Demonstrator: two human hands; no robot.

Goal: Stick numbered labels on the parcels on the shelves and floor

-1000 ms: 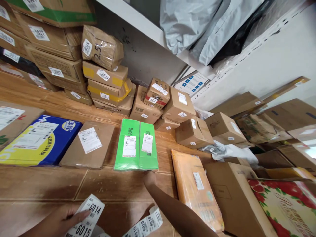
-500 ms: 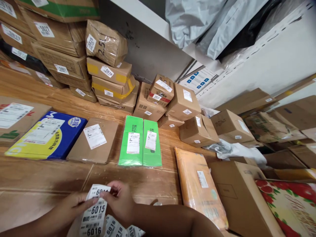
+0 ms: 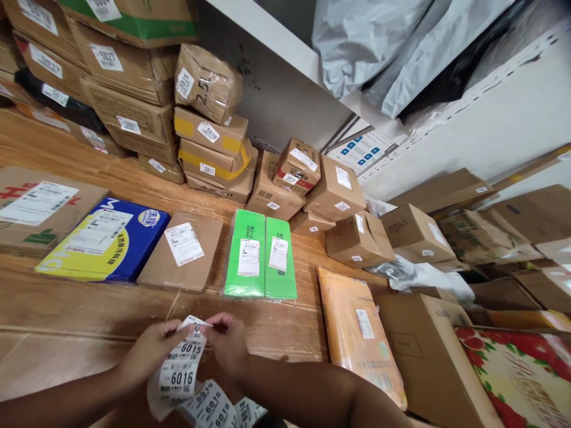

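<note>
A strip of white printed labels (image 3: 182, 375), with numbers such as 6015 and 6016, hangs between my hands and curls at its lower end. My left hand (image 3: 154, 349) is closed on its upper left edge, thumb lying over the paper. With thumb and finger, my right hand (image 3: 228, 343) pinches the strip's top right corner. More of the labels trail below, near the bottom edge of the view. Just beyond my hands, two green boxes (image 3: 244, 279) stand side by side on the floor, each bearing a shipping label.
A flat brown box (image 3: 203, 229), a blue and yellow box (image 3: 143, 255) and a larger brown box (image 3: 96, 199) lie leftward on the wooden floor (image 3: 147, 306). An orange wrapped parcel (image 3: 348, 297) lies to the right. Numbered cartons (image 3: 134, 98) are stacked behind, below a white shelf (image 3: 276, 41).
Both hands have moved slightly upward with the label strip, and my right hand has shifted right. The top label, 6014 before, is now bent and mostly covered. The view has shifted slightly.
</note>
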